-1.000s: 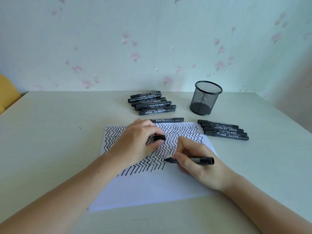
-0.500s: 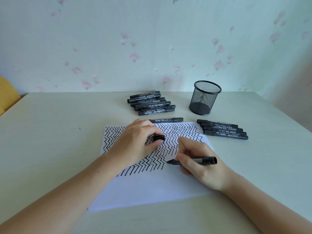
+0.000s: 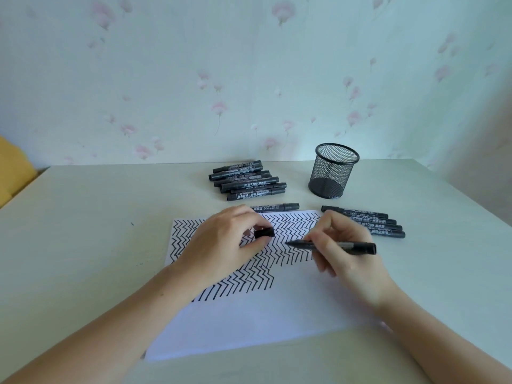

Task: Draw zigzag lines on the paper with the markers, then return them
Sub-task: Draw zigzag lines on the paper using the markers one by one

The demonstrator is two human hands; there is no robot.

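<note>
Pale bench (image 3: 83, 245) under flowered wallpaper. Right hand (image 3: 343, 250) pinching an uncapped marker (image 3: 332, 246), tip over the zigzags on the paper (image 3: 249, 328). Left hand (image 3: 221, 250) pressing the paper, pinching the cap (image 3: 264, 233). Beyond: one loose marker (image 3: 277, 208), a pile of markers (image 3: 246, 180), four more (image 3: 374, 223) partly behind the right hand, a mesh cup (image 3: 333, 170).
</note>
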